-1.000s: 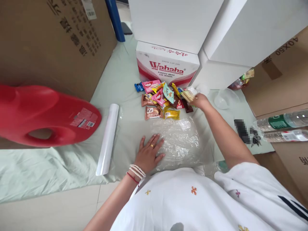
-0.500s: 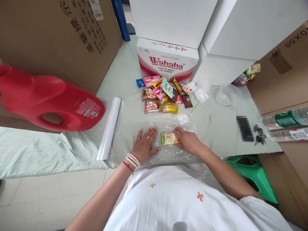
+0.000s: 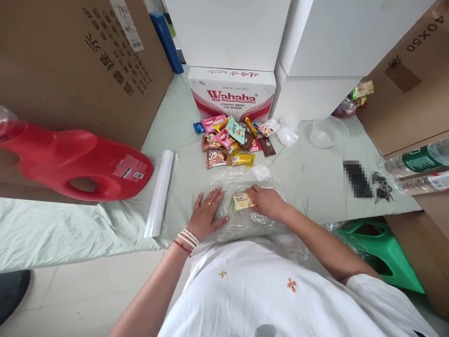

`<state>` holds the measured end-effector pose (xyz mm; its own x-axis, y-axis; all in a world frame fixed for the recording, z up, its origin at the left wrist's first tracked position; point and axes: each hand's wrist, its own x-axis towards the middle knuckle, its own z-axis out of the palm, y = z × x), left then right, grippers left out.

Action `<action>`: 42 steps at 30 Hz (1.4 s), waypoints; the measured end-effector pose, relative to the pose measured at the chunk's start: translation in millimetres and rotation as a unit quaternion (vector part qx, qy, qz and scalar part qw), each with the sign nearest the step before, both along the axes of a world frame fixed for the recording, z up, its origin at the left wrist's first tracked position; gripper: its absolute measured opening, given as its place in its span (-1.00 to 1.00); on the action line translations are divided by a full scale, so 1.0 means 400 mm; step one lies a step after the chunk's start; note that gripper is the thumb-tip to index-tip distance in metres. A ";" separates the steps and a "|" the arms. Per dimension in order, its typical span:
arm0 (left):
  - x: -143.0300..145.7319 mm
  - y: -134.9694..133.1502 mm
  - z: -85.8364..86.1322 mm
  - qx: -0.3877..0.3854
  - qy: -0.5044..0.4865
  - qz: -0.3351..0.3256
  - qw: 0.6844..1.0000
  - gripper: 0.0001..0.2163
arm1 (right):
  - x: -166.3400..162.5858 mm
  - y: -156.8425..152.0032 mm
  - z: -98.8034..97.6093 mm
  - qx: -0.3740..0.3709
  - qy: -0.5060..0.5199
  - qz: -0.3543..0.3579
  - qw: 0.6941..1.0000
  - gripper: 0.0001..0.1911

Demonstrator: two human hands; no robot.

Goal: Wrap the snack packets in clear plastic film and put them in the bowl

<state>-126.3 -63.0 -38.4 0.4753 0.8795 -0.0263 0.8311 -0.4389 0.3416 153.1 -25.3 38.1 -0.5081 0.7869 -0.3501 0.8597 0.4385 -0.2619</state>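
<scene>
R hand [image 3: 268, 203] is gripping the R end of one pkt [image 3: 242, 201]; fingers are closing narrow on it, tho tips are partly hiding, so exact hold is hard to tell. The pkt is lying on the film [image 3: 233, 230], approx. mid-sheet, w/ nothing visibly folding over it. L hand [image 3: 206, 213] is resting flat at film's L edge, fingers spreading a bit, holding nothing.

Progress, my read: early on. Done: film is lying out flat-ish, w/ some creasing, & one pkt is sitting on it. Not done: no 2nd pkt is showing on the film; the other snacks [image 3: 236, 128] are lying in a loose heap beyond it, by the box [image 3: 231, 96]. Roll [image 3: 159, 194] is lying L of L hand, untouched; can't tell if film is joining it.
</scene>
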 end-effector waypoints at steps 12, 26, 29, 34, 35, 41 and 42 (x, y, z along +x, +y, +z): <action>-0.037 -0.139 0.017 0.016 -0.072 -0.130 0.989 -0.74 | 0.267 -0.219 -0.093 0.023 0.221 0.010 0.975 -0.76; 0.045 0.187 0.056 -0.063 -0.053 0.129 0.988 -0.74 | 0.192 0.095 -0.022 -0.053 0.014 -0.096 0.994 -0.80; 0.044 0.185 0.030 -0.044 -0.073 0.150 0.985 -0.75 | 0.171 0.124 0.005 -0.021 -0.031 -0.095 0.995 -0.78; 0.026 0.131 0.061 0.125 -0.121 0.229 0.958 -0.68 | 0.090 0.212 0.027 0.103 0.019 -0.020 0.994 -0.69; 0.033 0.113 0.075 0.170 -0.122 0.240 0.948 -0.69 | 0.067 0.228 0.017 0.107 0.018 -0.001 0.994 -0.66; 0.153 0.038 0.118 0.167 -0.046 0.021 0.985 -0.70 | -0.024 0.277 -0.051 0.087 -0.006 0.017 0.996 -0.66; 0.173 0.039 0.114 0.135 -0.018 0.005 0.991 -0.68 | -0.025 0.280 -0.053 0.072 -0.005 0.011 0.997 -0.74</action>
